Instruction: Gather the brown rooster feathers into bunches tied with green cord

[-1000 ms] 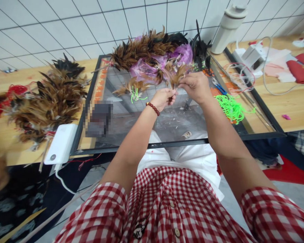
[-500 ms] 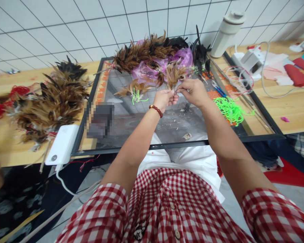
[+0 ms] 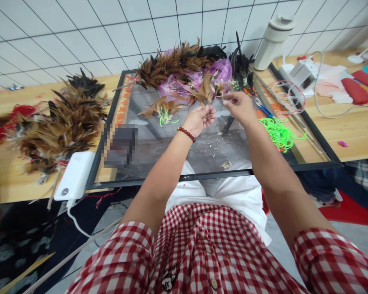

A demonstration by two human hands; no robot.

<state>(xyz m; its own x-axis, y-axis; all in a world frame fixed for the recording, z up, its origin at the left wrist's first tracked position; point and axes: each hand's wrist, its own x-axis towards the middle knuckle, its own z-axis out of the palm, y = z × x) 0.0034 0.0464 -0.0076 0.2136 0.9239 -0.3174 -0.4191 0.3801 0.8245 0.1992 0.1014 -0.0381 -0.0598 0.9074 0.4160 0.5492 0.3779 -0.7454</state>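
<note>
My left hand (image 3: 200, 118), with a red bead bracelet at its wrist, is closed around the lower end of a small bunch of brown feathers (image 3: 206, 90). The feathers fan upward from the thumb and fingers. To the right, my right hand (image 3: 239, 107) has its thumb and forefinger close together beside some loose feathers (image 3: 219, 89) with pale quills; what lies between these fingertips is too small to make out. Behind both hands is crumpled purple plastic (image 3: 173, 87) with feathers on it. A feather bunch tied with green cord (image 3: 164, 116) lies to the left on the glass.
A black-framed glass sheet (image 3: 159, 155) covers the table. Around it are a long feather bundle (image 3: 174, 63), a feather heap (image 3: 61, 122), green cord (image 3: 277, 132), blue-handled snips (image 3: 265, 109), a tall bottle (image 3: 272, 43) and a white power bank (image 3: 75, 175).
My right hand has parted from my left and moved slightly right and up, toward the loose feathers. The feather bunch in my left hand now tilts more to the left.
</note>
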